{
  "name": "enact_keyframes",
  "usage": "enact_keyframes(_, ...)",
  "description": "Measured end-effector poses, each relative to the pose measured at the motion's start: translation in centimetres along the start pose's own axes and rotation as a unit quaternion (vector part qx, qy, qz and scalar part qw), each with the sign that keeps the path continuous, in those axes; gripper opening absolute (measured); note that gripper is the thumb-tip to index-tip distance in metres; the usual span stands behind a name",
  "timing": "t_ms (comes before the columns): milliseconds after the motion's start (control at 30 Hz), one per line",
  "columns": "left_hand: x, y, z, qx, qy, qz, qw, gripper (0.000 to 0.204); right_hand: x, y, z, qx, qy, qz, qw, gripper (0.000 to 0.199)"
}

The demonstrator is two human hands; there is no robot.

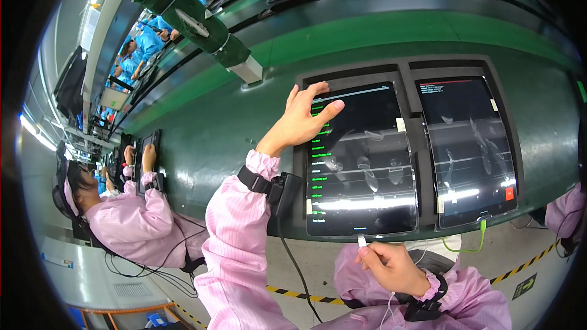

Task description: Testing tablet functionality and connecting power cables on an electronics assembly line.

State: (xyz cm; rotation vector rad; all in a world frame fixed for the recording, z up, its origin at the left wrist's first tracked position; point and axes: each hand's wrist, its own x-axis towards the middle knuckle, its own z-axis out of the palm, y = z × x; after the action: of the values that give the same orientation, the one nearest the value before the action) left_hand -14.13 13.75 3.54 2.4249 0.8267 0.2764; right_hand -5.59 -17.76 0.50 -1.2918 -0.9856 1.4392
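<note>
Two tablets lie side by side in a dark foam tray. The left tablet shows a list of green and white lines on a black screen. Over its upper left corner is my left hand, fingers apart and holding nothing; I cannot tell whether a fingertip touches the glass. My right hand, at the table's near edge, pinches the white plug of a cable at that tablet's bottom edge. Whether the plug is seated cannot be made out. The right tablet has small text at its top and a red patch low on the right.
A green cable runs from the right tablet's bottom edge. Beyond the green table stands a post wrapped in green, with a raised line carrying devices behind it. A co-worker in pink handles a tablet at the left.
</note>
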Motion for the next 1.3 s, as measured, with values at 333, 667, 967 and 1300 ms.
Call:
enact_keyframes(333,-0.2,-0.1,-0.2,0.002,-0.012,0.012,1.0,0.082,-0.2,0.6,2.4,0.085,0.086,0.077,0.99,0.028)
enact_keyframes(667,-0.9,0.3,-0.5,0.0,-0.043,0.014,0.999,0.105,0.3,-0.6,0.9,0.046,0.023,0.112,0.992,0.027)
enact_keyframes(967,-2.5,0.0,-0.9,0.048,-0.089,0.057,0.993,0.12,-2.8,-2.6,-3.1,-0.156,0.059,-0.093,0.982,0.014)
enact_keyframes(1300,-6.1,-0.1,0.5,-0.224,0.021,0.017,0.974,0.103,-5.7,-2.2,-5.6,-0.132,-0.186,-0.185,0.956,0.017)
